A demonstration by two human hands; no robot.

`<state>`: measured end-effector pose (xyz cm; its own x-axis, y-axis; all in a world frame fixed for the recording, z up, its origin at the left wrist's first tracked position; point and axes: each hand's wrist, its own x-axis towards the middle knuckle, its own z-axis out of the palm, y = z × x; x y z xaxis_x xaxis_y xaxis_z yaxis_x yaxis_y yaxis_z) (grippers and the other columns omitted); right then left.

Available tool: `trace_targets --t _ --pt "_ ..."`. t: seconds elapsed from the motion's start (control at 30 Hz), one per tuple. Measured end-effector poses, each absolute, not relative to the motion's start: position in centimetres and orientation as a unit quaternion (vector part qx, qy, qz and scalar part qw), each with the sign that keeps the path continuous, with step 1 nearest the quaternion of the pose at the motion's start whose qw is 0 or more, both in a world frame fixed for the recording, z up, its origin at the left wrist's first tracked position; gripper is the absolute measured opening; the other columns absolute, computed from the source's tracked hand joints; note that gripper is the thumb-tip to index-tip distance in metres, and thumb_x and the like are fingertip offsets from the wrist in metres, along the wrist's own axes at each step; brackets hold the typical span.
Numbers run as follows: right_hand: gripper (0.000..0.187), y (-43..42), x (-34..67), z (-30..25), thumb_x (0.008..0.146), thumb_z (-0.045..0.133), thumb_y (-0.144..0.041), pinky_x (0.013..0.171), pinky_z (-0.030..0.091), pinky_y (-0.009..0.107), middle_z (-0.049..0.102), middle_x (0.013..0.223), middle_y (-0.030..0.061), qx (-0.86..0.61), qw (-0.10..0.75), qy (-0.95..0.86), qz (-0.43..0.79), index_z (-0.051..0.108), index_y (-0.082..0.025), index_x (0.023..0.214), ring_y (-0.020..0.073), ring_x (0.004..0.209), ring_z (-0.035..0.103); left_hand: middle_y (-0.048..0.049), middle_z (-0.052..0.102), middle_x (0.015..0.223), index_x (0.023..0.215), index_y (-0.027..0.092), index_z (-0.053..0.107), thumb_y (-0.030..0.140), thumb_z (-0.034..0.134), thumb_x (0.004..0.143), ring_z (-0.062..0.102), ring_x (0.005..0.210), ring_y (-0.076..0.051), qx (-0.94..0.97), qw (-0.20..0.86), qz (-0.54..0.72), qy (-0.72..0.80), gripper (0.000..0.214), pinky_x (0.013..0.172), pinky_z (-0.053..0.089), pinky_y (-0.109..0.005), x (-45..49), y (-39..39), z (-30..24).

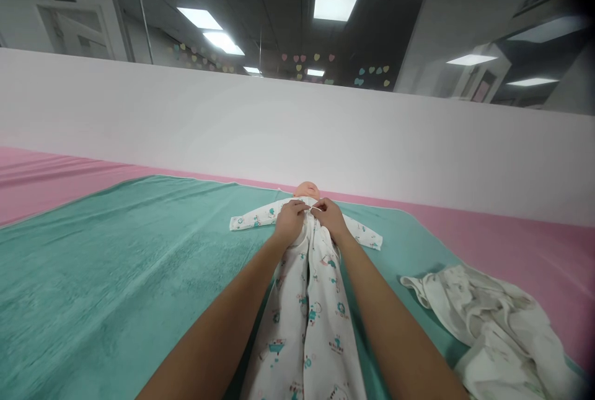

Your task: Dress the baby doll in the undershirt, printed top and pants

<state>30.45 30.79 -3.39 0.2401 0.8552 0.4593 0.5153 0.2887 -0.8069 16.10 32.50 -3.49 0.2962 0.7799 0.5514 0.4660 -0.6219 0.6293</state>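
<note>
Fingers of the left hand and those of the right hand are closed on the white edging at the upper front of the printed garment, their tips nearly meeting. Garment position: on the doll, center of the teal blanket, running from far to near between the forearms. Its sleeves extend left and right; a dark gap divides the near length. Doll head: far end, beyond both hands. Crumpled white cloth: near right, well apart from both hands.
</note>
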Motion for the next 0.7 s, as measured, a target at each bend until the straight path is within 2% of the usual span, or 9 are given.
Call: trace_targets --t 0.4,0.57,0.7 --pt "0.013 31.4 30.4 -3.4 0.063 0.051 -0.033 0.061 0.037 0.027 0.057 0.069 -0.0016 -0.642 0.52 -0.552 0.112 0.051 -0.021 0.069 0.0162 0.066 0.052 -0.0027 0.06 0.113 0.097 0.022 0.067 0.011 0.039 0.079 0.051 0.107 -0.019 0.789 0.178 0.426 0.406 0.035 0.096 0.04 -0.034 16.0 32.3 -3.3" --pt "0.023 32.0 30.8 -3.6 0.065 0.044 -0.026 0.07 0.039 0.029 0.06 0.086 0.0036 -0.663 0.533 -0.514 0.109 0.052 -0.02 0.085 0.0184 0.08 0.054 -0.0017 0.057 0.119 0.106 0.023 0.062 0.011 0.037 0.079 0.047 0.113 -0.02 0.797 0.159 0.411 0.414 0.038 0.099 0.037 -0.036 16.2 31.9 -3.3" --pt "0.033 32.1 30.7 -3.5 0.066 0.041 -0.021 0.076 0.04 0.028 0.061 0.1 0.0023 -0.631 0.536 -0.547 0.123 0.055 -0.022 0.095 0.0171 0.09 0.055 -0.0073 0.052 0.128 0.122 0.018 0.051 0.013 0.035 0.082 0.043 0.12 -0.021 0.809 0.138 0.391 0.416 0.044 0.102 0.033 -0.036 16.5 31.9 -3.2"
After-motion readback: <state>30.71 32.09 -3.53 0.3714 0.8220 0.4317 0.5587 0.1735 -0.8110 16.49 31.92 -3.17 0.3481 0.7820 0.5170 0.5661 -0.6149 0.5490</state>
